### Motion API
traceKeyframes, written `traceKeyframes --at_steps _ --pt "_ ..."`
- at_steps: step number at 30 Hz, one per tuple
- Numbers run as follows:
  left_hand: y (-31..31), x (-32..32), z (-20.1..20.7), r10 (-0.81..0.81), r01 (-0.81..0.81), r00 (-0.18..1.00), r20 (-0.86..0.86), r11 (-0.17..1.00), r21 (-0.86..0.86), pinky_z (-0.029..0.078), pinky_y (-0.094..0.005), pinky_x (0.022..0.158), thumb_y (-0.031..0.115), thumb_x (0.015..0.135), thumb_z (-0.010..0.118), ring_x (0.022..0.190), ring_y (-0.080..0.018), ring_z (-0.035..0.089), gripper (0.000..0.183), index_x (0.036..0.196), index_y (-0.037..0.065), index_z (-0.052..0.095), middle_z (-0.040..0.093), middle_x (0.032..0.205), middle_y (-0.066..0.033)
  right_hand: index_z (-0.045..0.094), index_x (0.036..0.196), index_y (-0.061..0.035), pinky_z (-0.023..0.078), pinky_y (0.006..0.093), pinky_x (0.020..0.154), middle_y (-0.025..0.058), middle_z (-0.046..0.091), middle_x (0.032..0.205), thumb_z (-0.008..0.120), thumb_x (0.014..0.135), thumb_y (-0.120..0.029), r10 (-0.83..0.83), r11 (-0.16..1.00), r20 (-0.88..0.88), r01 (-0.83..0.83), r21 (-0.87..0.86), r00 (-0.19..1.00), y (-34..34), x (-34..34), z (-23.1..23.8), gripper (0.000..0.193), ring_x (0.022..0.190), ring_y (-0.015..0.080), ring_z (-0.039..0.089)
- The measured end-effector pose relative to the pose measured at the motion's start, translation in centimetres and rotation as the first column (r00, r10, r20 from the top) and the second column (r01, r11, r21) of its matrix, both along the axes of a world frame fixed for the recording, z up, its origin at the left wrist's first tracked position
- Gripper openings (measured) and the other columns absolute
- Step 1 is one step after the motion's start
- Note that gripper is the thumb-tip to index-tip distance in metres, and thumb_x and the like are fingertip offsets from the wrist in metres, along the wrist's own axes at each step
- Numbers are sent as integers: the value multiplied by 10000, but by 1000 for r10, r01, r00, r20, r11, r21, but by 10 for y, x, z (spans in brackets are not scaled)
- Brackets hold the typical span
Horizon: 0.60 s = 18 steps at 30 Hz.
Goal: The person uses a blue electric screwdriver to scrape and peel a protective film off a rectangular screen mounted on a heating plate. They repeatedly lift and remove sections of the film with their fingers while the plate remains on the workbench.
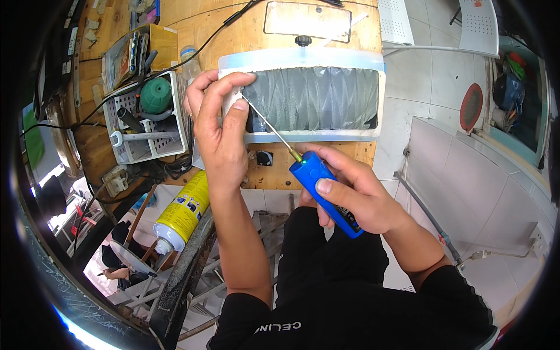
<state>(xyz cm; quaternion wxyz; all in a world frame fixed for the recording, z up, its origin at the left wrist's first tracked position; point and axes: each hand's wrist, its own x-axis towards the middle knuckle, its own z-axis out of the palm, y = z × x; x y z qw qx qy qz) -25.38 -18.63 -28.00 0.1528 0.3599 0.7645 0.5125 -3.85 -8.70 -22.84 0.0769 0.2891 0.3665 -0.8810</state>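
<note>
So the blue tool (326,195) is gripped firmly in the right hand (364,195), thumb on top and fingers wrapped under, just off the near edge of the wooden table (204,32). Its thin metal rod (268,123) is angled up and left across the pale case (326,59), which sits on the table right in front. The case's left end is held by the left hand (219,125), fingers closed around it, and the rod's tip is aimed right between thumb and index finger; whether it's touching can't really be told. Grey folded material (315,99) is framed inside the case. Off to the left, a green ball-shaped thing (156,95) is kept in a white basket (182,111).
</note>
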Motion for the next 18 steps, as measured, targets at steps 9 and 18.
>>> traceKeyframes --at_steps 9,18 --pt "3 3 -2 37 -40 995 -94 999 -33 305 -433 1153 195 1012 652 1280 -304 455 199 1150 101 760 573 1248 -135 311 1628 -34 535 265 646 106 605 1062 557 1113 -262 -36 999 23 37 -15 999 -23 4 -1 614 729 114 620" --pt "-1 9 4 33 -58 979 -202 991 -117 327 -420 1147 209 998 703 1269 -290 480 231 1195 98 752 587 1244 -130 324 1626 -18 530 265 673 118 618 1085 569 1108 -284 -139 990 11 139 -6 990 -41 8 -4 631 758 111 612"
